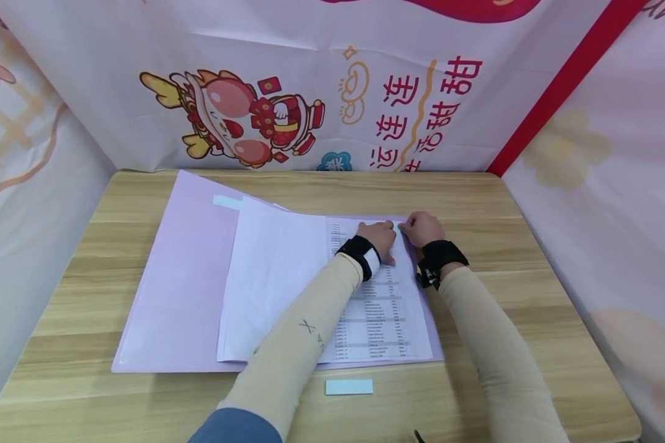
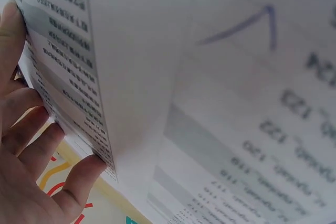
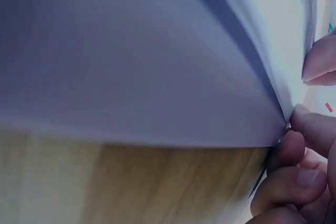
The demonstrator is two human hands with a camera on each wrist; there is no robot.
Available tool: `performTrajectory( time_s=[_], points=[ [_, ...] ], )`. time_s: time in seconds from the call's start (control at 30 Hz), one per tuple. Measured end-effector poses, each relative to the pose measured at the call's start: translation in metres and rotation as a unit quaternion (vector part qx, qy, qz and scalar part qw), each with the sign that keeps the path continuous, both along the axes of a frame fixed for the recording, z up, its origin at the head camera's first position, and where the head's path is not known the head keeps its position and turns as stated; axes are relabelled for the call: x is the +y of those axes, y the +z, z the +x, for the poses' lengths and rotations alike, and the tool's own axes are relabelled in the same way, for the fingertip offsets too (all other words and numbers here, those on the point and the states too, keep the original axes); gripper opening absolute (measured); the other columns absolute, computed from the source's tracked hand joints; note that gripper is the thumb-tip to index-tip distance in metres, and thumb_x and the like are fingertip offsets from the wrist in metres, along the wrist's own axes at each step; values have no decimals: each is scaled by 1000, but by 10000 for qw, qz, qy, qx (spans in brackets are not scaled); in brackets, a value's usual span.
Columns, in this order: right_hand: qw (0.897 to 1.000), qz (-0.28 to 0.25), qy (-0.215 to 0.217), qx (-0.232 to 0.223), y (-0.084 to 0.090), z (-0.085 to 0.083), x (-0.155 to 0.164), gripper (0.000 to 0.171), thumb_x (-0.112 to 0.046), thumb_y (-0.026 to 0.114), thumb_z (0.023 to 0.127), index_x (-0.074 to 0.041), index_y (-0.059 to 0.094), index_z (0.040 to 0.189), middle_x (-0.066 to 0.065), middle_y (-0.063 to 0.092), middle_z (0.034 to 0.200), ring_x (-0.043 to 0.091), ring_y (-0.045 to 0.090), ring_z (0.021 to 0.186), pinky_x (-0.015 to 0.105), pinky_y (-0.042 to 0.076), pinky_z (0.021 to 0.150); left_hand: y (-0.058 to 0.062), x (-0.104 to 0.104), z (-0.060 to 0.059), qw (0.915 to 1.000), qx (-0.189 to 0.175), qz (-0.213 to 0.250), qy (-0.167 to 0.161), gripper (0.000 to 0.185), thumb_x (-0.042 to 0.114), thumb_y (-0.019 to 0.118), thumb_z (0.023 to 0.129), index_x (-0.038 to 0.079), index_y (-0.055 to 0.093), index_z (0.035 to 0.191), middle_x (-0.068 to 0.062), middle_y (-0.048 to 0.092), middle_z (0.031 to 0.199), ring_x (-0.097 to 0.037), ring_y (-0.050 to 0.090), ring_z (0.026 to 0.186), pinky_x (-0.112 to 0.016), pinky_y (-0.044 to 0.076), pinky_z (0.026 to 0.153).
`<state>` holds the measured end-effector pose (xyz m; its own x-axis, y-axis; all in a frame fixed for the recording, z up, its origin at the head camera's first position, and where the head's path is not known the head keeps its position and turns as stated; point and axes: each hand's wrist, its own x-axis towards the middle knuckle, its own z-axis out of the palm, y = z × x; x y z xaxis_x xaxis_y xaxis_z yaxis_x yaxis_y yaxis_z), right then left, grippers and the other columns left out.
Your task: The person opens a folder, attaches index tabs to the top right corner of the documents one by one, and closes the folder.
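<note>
head: bright, even, sharp | left wrist: near print blurred | right wrist: dim, soft-focused

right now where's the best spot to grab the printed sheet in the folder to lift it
Take the printed sheet at its far right corner, coming from the right edge. The left hand and right hand already meet there, and the left wrist view shows that edge lifted off the pages beneath. The lilac folder lies flat.

A light wooden table [image 1: 532,258] stands enclosed by pink-and-white cartoon-printed banners [image 1: 144,55] on three sides.
</note>
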<state>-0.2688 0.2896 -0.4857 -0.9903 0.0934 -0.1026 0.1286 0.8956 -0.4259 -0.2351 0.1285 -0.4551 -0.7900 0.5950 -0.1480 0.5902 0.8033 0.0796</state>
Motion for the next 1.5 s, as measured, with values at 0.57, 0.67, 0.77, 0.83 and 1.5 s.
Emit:
performTrajectory(
  time_s=[0.57, 0.67, 0.77, 0.83, 1.5],
  points=[
    [9991, -122, -50, -404, 4, 0, 4, 31, -27, 67, 99, -7, 60, 77, 2, 54, 69, 21, 53, 68, 30, 38, 59, -13, 2, -12, 9978, -53, -662, -55, 84, 61, 69, 90, 16, 43, 156, 4, 36, 163, -16, 36, 146, -50, 42, 107],
    [9988, -154, 86, -463, 6, 0, 4, 31, -24, 67, 99, -6, 58, 75, 2, 52, 67, 22, 52, 67, 30, 38, 60, -19, 4, -17, 9978, -58, -656, -11, 85, 62, 70, 88, 18, 43, 156, 6, 37, 162, -15, 35, 146, -50, 43, 106],
    [9984, -175, 107, -529, 7, 0, 5, 31, -24, 66, 99, -6, 57, 75, 3, 52, 67, 23, 53, 68, 31, 38, 61, -24, 7, -21, 9981, -81, -602, 32, 86, 63, 72, 86, 19, 45, 155, 7, 39, 160, -15, 37, 144, -50, 43, 105],
    [9982, -181, 67, -564, 6, -2, 5, 31, -24, 67, 99, -6, 58, 76, 3, 52, 68, 23, 53, 69, 31, 39, 61, -27, 8, -23, 9982, -72, -592, 30, 85, 63, 72, 85, 19, 47, 154, 8, 40, 159, -15, 38, 143, -51, 44, 104],
    [9988, -354, -15, -347, 7, -2, 4, 29, -25, 65, 99, -4, 62, 79, 2, 56, 69, 22, 54, 70, 29, 41, 62, -25, 1, -22, 9964, -211, -802, -161, 90, 68, 60, 91, 22, 30, 162, 7, 24, 168, -15, 26, 151, -51, 37, 111]
  ],
)
